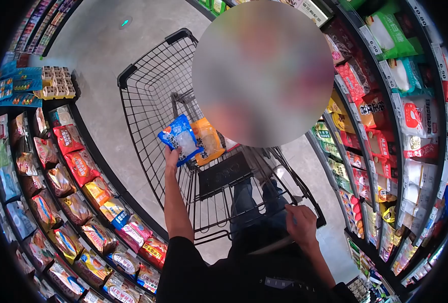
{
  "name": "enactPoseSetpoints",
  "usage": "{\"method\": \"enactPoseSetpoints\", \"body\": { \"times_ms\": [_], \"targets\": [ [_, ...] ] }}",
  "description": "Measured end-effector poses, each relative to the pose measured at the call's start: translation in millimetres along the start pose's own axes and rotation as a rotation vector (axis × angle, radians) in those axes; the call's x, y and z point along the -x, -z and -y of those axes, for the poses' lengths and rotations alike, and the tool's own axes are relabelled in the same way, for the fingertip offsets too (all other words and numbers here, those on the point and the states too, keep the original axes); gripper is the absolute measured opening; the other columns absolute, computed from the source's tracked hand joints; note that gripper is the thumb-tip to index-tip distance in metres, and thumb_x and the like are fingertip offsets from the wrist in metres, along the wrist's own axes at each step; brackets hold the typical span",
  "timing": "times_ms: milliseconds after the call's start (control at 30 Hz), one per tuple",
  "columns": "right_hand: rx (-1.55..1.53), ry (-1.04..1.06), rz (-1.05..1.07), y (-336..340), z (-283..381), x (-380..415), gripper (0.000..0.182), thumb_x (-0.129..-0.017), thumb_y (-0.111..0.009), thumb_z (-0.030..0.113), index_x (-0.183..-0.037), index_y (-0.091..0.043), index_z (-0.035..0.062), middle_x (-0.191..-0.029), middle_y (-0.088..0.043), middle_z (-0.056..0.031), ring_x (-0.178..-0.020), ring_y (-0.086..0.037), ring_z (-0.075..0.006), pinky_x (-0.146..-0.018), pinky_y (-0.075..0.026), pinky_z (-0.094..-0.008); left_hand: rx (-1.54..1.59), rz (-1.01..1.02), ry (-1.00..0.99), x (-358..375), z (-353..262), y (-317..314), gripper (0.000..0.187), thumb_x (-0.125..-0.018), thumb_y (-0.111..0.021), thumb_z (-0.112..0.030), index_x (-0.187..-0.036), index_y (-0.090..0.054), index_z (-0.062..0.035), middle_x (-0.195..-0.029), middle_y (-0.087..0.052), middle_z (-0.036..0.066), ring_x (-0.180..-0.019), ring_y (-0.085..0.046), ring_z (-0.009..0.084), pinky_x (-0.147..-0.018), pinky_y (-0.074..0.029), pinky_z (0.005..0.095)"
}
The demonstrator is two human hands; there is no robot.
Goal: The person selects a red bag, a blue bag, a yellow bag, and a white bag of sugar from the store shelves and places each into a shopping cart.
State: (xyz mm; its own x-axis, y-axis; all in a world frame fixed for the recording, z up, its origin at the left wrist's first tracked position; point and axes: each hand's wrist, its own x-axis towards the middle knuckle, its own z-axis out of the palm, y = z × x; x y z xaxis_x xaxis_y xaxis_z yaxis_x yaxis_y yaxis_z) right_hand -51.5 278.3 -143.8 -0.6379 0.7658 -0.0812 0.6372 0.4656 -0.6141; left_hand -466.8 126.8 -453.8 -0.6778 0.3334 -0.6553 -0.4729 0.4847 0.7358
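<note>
In the head view, my left hand [172, 157] is gripping the blue bag [184, 137] by its near edge, fingers closed, apparently leaving the printed front visible, inside the cart's [127, 74] left rim beside the orange bag [211, 144]; my right hand's [303, 222] fingers are curling, contents unclear.

you wear a black short-sleeved top [219, 278], with a small greyish patch [278, 284] and pale, spaced lettering [307, 289] low in the frame, right of centre. below it, your legs show blue jeans [244, 202].
</note>
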Motion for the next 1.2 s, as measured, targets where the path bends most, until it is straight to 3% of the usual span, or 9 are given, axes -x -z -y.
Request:
{"method": "enactPoseSetpoints", "body": {
  "times_ms": [367, 467, 633, 667, 800, 967, 1033, 1167, 1200],
  "targets": [
    [0.007, -0.018, 0.029, -0.1, -3.3, 0.8, 0.025, -0.070, -0.066, -0.006, -0.093, -0.067, 0.0041, -0.076, -0.066, -0.0113, -0.068, -0.064, -0.0289, -0.064, -0.052, -0.0381, 0.169, 0.202, -0.231, -86.6, -61.4, -106.9, 0.054, -0.084, -0.061, 0.003, -0.135, -0.043, -0.0032, -0.122, -0.060, 0.010, -0.105, -0.060, 0.0200, -0.091, -0.046, 0.0325],
    [0.030, -0.024, 0.007, 3.2, -0.1, -3.1, 0.024, -0.069, -0.066, -0.006, -0.091, -0.068, 0.0049, -0.074, -0.066, -0.0102, -0.066, -0.065, -0.0275, -0.062, -0.052, -0.0371, 0.175, 0.242, -0.189, -103.0, -72.4, -149.6, 0.057, -0.083, -0.062, 0.004, -0.136, -0.042, -0.0033, -0.122, -0.060, 0.010, -0.106, -0.059, 0.0197, -0.092, -0.046, 0.0322],
    [0.048, -0.056, -0.018, -0.4, -6.4, -0.5, 0.025, -0.066, -0.068, -0.004, -0.090, -0.070, 0.0048, -0.075, -0.067, -0.0077, -0.066, -0.065, -0.0249, -0.060, -0.053, -0.0343, -0.060, 0.094, -0.250, -157.3, -7.4, -201.8, 0.055, -0.081, -0.060, 0.006, -0.133, -0.043, 0.0012, -0.117, -0.062, 0.010, -0.101, -0.061, 0.0194, -0.088, -0.048, 0.0327],
    [0.053, -0.075, -0.001, 2.9, -3.9, -1.3, 0.028, -0.066, -0.068, -0.005, -0.092, -0.070, 0.0045, -0.077, -0.068, -0.0071, -0.068, -0.066, -0.0245, -0.061, -0.053, -0.0336, -0.104, 0.122, -0.107, -147.1, -22.5, -203.1, 0.052, -0.080, -0.061, 0.006, -0.129, -0.045, 0.0017, -0.114, -0.063, 0.010, -0.098, -0.062, 0.0192, -0.087, -0.048, 0.0326],
    [0.043, -0.093, -0.024, 4.9, -0.4, -4.5, 0.028, -0.067, -0.067, -0.005, -0.093, -0.069, 0.0040, -0.079, -0.068, -0.0072, -0.069, -0.065, -0.0242, -0.061, -0.053, -0.0330, 0.101, 0.215, -0.029, -153.8, -23.6, -195.3, 0.048, -0.078, -0.065, 0.004, -0.123, -0.051, 0.0014, -0.108, -0.064, 0.009, -0.093, -0.062, 0.0190, -0.085, -0.049, 0.0318],
    [0.019, -0.075, -0.014, 8.6, 1.5, -8.0, 0.027, -0.065, -0.066, -0.010, -0.090, -0.066, 0.0005, -0.075, -0.067, -0.0120, -0.064, -0.065, -0.0271, -0.057, -0.051, -0.0348, 0.064, 0.218, -0.017, -153.9, -14.6, -174.9, 0.053, -0.080, -0.064, 0.002, -0.130, -0.046, 0.0010, -0.118, -0.061, 0.010, -0.102, -0.059, 0.0189, -0.090, -0.046, 0.0309],
    [0.020, -0.077, -0.017, 8.6, 2.0, -7.3, 0.027, -0.066, -0.066, -0.010, -0.091, -0.066, 0.0002, -0.075, -0.067, -0.0122, -0.065, -0.065, -0.0274, -0.057, -0.051, -0.0351, 0.187, 0.226, -0.109, -155.4, -14.1, -169.5, 0.037, -0.082, -0.062, 0.004, -0.118, -0.055, -0.0020, -0.104, -0.063, 0.003, -0.086, -0.058, 0.0128, -0.078, -0.046, 0.0287],
    [0.049, -0.061, -0.029, 4.2, -2.4, -3.5, 0.027, -0.067, -0.067, -0.006, -0.093, -0.067, 0.0022, -0.078, -0.066, -0.0097, -0.067, -0.064, -0.0261, -0.061, -0.052, -0.0342, 0.111, 0.244, -0.082, -117.8, -43.7, -153.2, 0.037, -0.084, -0.062, 0.001, -0.120, -0.054, -0.0021, -0.104, -0.063, 0.003, -0.087, -0.059, 0.0132, -0.079, -0.046, 0.0292],
    [0.037, -0.068, -0.022, 4.4, -1.9, -3.7, 0.027, -0.068, -0.067, -0.006, -0.093, -0.067, 0.0019, -0.078, -0.067, -0.0105, -0.068, -0.064, -0.0267, -0.062, -0.052, -0.0349, 0.059, 0.280, -0.066, -116.4, -44.0, -143.2, 0.043, -0.085, -0.063, -0.001, -0.127, -0.051, -0.0005, -0.113, -0.063, 0.006, -0.099, -0.059, 0.0174, -0.088, -0.046, 0.0319]
  ]
}}
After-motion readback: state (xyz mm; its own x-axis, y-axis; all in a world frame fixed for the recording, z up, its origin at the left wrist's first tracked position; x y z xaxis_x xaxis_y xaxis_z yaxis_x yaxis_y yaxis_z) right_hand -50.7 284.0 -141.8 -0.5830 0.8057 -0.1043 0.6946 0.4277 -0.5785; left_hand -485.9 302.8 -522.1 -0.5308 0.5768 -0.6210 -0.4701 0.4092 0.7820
